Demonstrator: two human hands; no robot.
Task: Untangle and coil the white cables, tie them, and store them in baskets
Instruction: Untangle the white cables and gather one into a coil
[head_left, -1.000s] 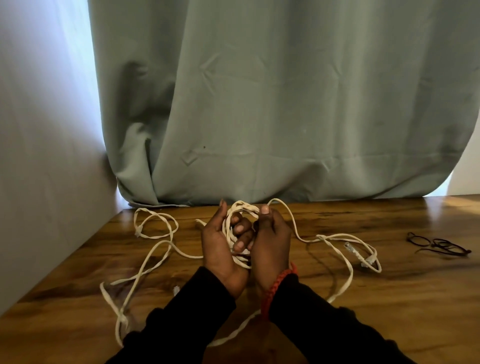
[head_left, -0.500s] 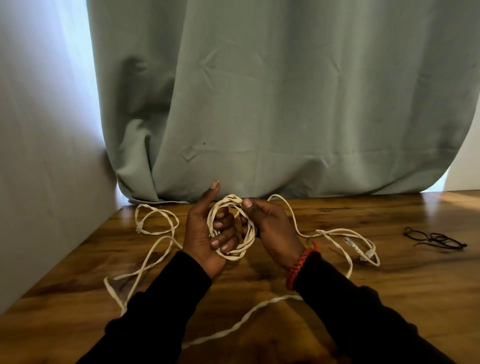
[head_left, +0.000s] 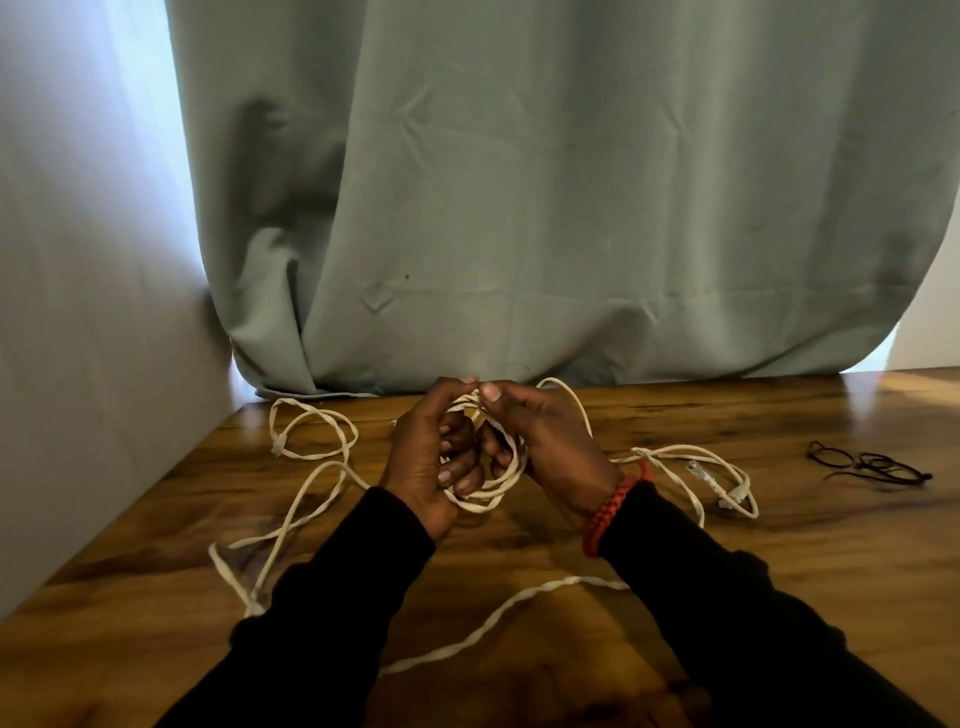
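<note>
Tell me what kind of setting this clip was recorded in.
Probably a room in a home, though that is a guess: a wooden table pushed into a corner against a plain wall, a grey-green curtain hanging behind it with daylight at its edges, and white cable spread across it.

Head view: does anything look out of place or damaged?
Nothing damaged. The white cable sprawls loose over the table beyond the coil in both hands, and no basket is in view. Dark ties lie far right.
</note>
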